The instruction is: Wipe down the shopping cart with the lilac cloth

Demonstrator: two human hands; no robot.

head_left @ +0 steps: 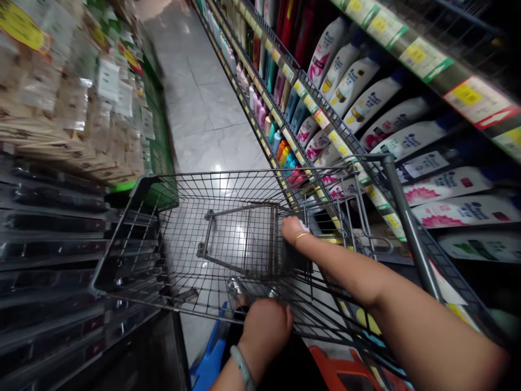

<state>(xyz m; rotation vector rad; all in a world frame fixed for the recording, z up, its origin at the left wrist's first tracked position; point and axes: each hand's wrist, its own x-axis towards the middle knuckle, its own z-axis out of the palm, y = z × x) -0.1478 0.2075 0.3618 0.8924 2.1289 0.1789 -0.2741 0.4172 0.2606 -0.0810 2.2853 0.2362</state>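
A wire shopping cart [228, 172] lies across the middle of the view, with no goods seen in its basket. My left hand [266, 325], with a pale bracelet at the wrist, is closed around the cart's near side rim. Reaching over the basket from the lower right, my right hand [293, 230] wears a thin gold bracelet. Its fingers are curled beside the cart's dark panel [297, 252]. Something small and white shows at that hand, too little to identify.
Shelves of white shampoo bottles [366, 103] run along the right, close to the cart handle [411, 228]. Packaged goods [61, 108] are stacked at the left. A tiled floor aisle [203, 103] extends beyond. Blue [209, 355] and orange [342, 366] plastic objects stand at the bottom.
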